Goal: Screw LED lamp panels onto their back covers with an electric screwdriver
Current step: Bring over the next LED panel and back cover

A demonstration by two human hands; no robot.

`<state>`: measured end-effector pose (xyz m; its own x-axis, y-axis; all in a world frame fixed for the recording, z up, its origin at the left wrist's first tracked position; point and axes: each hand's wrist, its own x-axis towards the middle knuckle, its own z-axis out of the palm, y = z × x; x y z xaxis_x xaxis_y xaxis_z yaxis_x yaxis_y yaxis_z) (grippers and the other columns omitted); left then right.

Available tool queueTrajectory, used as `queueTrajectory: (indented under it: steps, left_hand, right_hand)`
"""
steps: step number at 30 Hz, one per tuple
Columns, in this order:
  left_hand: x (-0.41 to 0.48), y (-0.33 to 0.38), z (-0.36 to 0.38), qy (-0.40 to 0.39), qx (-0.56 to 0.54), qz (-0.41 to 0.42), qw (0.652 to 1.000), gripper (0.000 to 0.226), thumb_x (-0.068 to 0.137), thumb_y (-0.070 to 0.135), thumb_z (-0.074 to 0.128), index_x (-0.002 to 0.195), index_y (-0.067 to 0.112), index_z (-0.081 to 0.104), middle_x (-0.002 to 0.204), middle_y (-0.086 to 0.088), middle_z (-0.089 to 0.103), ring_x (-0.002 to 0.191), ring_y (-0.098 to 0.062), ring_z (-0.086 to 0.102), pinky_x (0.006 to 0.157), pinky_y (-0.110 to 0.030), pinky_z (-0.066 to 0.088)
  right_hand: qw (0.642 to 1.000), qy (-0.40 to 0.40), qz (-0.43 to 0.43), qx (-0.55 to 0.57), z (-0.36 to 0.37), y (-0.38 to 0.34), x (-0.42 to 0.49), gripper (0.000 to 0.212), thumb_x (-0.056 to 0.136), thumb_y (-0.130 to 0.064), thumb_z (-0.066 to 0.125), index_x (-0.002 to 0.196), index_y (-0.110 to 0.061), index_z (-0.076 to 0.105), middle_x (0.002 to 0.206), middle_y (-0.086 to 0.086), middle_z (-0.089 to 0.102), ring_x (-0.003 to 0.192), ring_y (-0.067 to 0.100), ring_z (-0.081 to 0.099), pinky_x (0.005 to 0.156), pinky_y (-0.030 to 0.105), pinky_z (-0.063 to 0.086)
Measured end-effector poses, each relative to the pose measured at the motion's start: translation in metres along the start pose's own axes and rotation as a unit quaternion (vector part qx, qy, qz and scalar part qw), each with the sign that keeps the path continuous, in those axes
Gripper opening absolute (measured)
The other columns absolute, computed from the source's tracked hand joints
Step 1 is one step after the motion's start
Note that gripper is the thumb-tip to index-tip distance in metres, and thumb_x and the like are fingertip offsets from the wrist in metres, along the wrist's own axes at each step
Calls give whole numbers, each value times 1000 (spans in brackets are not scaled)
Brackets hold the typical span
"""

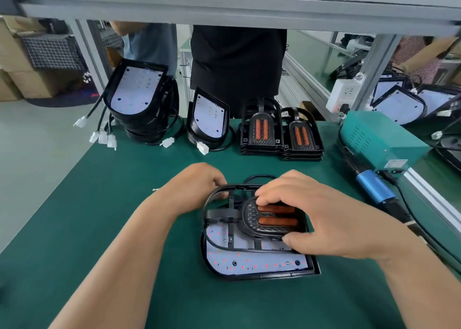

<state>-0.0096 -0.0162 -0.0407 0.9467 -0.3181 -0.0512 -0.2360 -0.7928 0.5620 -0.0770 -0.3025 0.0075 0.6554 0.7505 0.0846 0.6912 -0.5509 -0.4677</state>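
Seating the back cover [272, 219] on the LED panel [249, 264], mid-worktop [112, 204] toward the near edge: your right hand [316, 214] pinches the cover's orange-striped hub, thumb against fingers, to line it up. Your left hand [197, 181] curls round its far-left rim, probably to stop sliding. Electric screwdriver [374, 187] lies ungripped by the right edge; spare stacks [262, 131] line the far edge, so your free room is leftward.

tabletop [104, 229]: matt green mat, perhaps rubber
back cover [219, 212]: black moulded plastic
LED panel [249, 261]: smooth white board
screwdriver [373, 187]: glossy blue metal
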Motion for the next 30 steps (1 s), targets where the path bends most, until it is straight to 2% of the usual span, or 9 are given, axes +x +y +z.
queueTrajectory:
  steps: [3, 8, 11, 17, 21, 24, 26, 28, 30]
  left_hand:
    - [9, -10, 7, 70, -51, -54, 995, 12, 87, 27, 74, 77, 30, 77, 72, 23, 71, 65, 3, 63, 59, -25, 47]
    - [14, -18, 12, 90, -68, -66, 991, 11, 86, 32, 74, 78, 41, 75, 68, 29, 66, 58, 7, 58, 54, -22, 40]
    - [15, -17, 13, 89, -52, -70, 992, 11, 86, 33, 74, 76, 37, 75, 69, 30, 66, 59, 7, 59, 54, -22, 40]
    - [14, -11, 16, 73, -43, -48, 995, 7, 87, 34, 74, 80, 37, 75, 69, 29, 65, 61, 5, 58, 56, -23, 40]
    - [13, -8, 16, 68, -112, -18, 991, 9, 89, 32, 77, 86, 41, 76, 52, 17, 50, 48, -4, 41, 52, -24, 34]
    - [8, 0, 9, 28, -225, 20, 974, 5, 95, 38, 77, 94, 35, 81, 60, 17, 58, 55, -4, 46, 56, -21, 40]
    - [1, 7, 5, -52, -279, 9, 959, 23, 95, 48, 75, 99, 26, 83, 65, 15, 61, 54, -4, 45, 49, -17, 36]
    - [-4, 12, 4, -119, -305, -4, 945, 35, 91, 50, 77, 100, 17, 82, 76, 0, 68, 61, -8, 53, 49, -17, 40]
    - [-6, 15, 4, -139, -316, -9, 938, 31, 90, 43, 81, 100, 14, 82, 89, -10, 77, 74, -15, 65, 59, -22, 52]
  right_hand:
    - [998, -20, -7, -58, 2, -6, 0, 59, 84, -14, 73, 138, -30, 57, 140, -28, 49, 140, 7, 38, 115, 25, 29]
    - [992, -49, -20, -114, 4, -14, -3, 56, 82, -19, 67, 133, -35, 52, 136, -32, 44, 133, 6, 39, 108, 30, 34]
    - [992, -55, -19, -116, 3, -13, -3, 57, 81, -17, 66, 134, -36, 53, 138, -32, 44, 134, 5, 39, 107, 33, 36]
    - [990, -58, 1, -126, 3, -2, -4, 62, 85, -16, 64, 140, -42, 51, 146, -36, 41, 143, -4, 28, 114, 32, 23]
    - [991, -51, 4, -123, 6, 2, -3, 64, 84, -17, 64, 142, -41, 53, 151, -33, 44, 143, -5, 28, 114, 35, 26]
    - [992, -50, 2, -113, 6, 3, -2, 62, 83, -18, 65, 140, -41, 55, 148, -33, 45, 142, -3, 31, 112, 34, 26]
    - [994, -47, 3, -102, 6, 3, -2, 60, 83, -17, 65, 138, -40, 56, 146, -33, 46, 140, 0, 33, 110, 32, 26]
    - [994, -49, 4, -96, 5, 2, -2, 58, 84, -17, 66, 138, -38, 58, 146, -33, 47, 138, 0, 35, 108, 31, 27]
    - [995, -47, 4, -85, 6, 1, -2, 55, 84, -18, 66, 135, -37, 61, 145, -32, 49, 137, 0, 36, 107, 28, 28]
